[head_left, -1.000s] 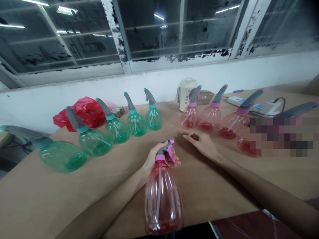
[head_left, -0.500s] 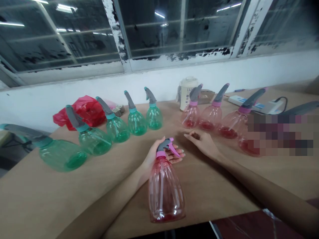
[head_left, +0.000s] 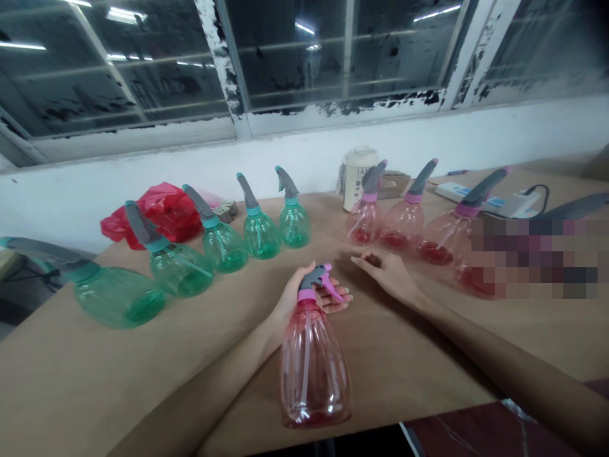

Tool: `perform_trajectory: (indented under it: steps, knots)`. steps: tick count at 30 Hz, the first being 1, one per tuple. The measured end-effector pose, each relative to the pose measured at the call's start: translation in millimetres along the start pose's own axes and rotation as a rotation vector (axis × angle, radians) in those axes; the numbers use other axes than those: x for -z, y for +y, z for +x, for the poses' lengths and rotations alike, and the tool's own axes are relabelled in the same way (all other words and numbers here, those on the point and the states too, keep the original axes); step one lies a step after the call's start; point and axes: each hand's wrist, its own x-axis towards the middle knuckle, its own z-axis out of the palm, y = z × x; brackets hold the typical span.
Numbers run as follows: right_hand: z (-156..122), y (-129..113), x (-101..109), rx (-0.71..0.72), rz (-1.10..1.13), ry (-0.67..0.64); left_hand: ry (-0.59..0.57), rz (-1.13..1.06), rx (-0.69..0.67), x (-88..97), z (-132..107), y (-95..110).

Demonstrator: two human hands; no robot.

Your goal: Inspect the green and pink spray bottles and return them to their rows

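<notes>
Close in front of me is a pink spray bottle (head_left: 314, 368) of clear plastic, with a grey head and pink trigger. My left hand (head_left: 290, 292) holds it at the neck and head from behind, fingers extending past the trigger. A thin tube runs down inside it. My right hand (head_left: 390, 273) rests near the tabletop to the right, fingers loosely curled, with nothing visible in them. Beyond that hand stand several pink spray bottles (head_left: 402, 222) in a slanting row. On the left, several green spray bottles (head_left: 223, 247) form another row.
A red plastic bag (head_left: 166, 212) lies behind the green bottles. By the wall stand a pale lidded cup (head_left: 356, 174) and a white power strip (head_left: 504, 200) with a cable. The wooden table (head_left: 228, 406) ends just below the held bottle. A blurred patch hides the far-right bottle partly.
The base of the held pink spray bottle has swung slightly left and towards me. Both hands stay almost where they were.
</notes>
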Motion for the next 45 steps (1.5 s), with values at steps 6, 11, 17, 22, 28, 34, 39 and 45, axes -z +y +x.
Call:
perform_trajectory:
  steps: [6, 11, 17, 22, 28, 34, 39, 45]
  knots:
    - [0, -1, 1, -0.014, -0.007, -0.009, -0.015, 0.107, -0.11, -8.3, -5, -6]
    - [0, 0, 0, -0.008, -0.007, 0.004, 0.075, -0.013, -0.053, -6.6, 0, -1]
    - [0, 1, 0, 0.001, 0.01, 0.003, 0.083, -0.028, -0.039, -0.4, 0, 0]
    - [0, 0, 1, 0.0, 0.01, -0.003, 0.059, -0.041, -0.041, -2.2, -2, -1]
    - [1, 0, 0, -0.013, -0.004, -0.011, 0.057, -0.033, -0.022, -3.3, -1, 0]
    - [0, 0, 1, -0.004, -0.004, -0.012, 0.057, -0.01, -0.003, -4.3, -1, -1]
    - [0, -2, 1, -0.027, -0.011, -0.019, 0.123, 0.068, -0.09, -9.6, -4, -1]
    - [1, 2, 0, -0.017, 0.015, -0.007, 0.14, 0.072, -0.059, -3.7, -3, 5]
